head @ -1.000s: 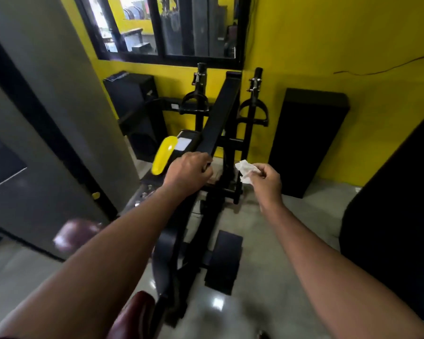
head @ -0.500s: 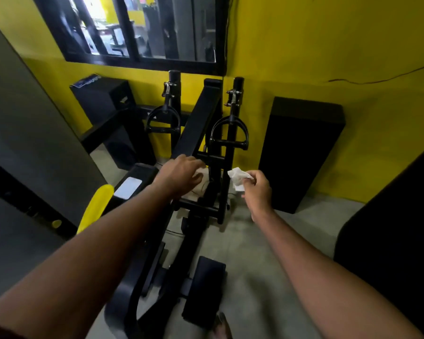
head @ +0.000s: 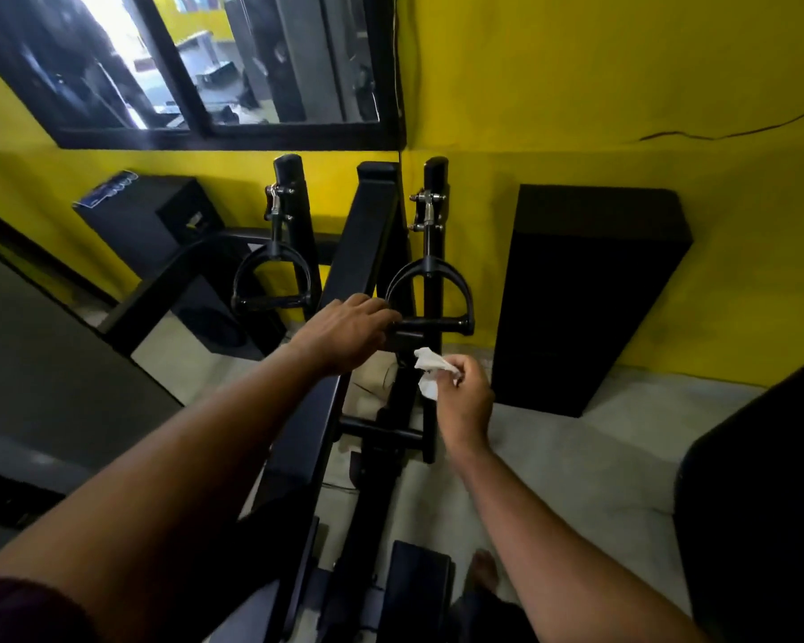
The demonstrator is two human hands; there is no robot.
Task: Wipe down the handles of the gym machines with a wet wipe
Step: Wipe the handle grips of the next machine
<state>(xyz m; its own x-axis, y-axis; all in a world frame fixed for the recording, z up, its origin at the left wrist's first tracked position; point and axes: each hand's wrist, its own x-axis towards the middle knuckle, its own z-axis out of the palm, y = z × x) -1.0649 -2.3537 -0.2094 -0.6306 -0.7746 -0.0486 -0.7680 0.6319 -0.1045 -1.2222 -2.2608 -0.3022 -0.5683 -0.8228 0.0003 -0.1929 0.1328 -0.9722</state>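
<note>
Yellow wall [head: 576, 85], blurred speaker label [head: 112, 187], right hand [head: 465, 401] pinching wipe [head: 430, 364]

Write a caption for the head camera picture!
Left hand at a black handle, right hand pinching a white wipe just below it.

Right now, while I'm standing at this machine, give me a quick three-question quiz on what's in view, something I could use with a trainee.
1. Which hand holds the crumpled white wet wipe?
2. The left hand reaches toward which of the two hanging handles? A, the left one; B, the right one.
3. True or false: the wipe is pressed flat on a handle bar.

Key:
1. The right hand, which pinches it.
2. B, the right black D-shaped metal handle.
3. False; the wipe is held just below that handle, apart from its bar.
</note>
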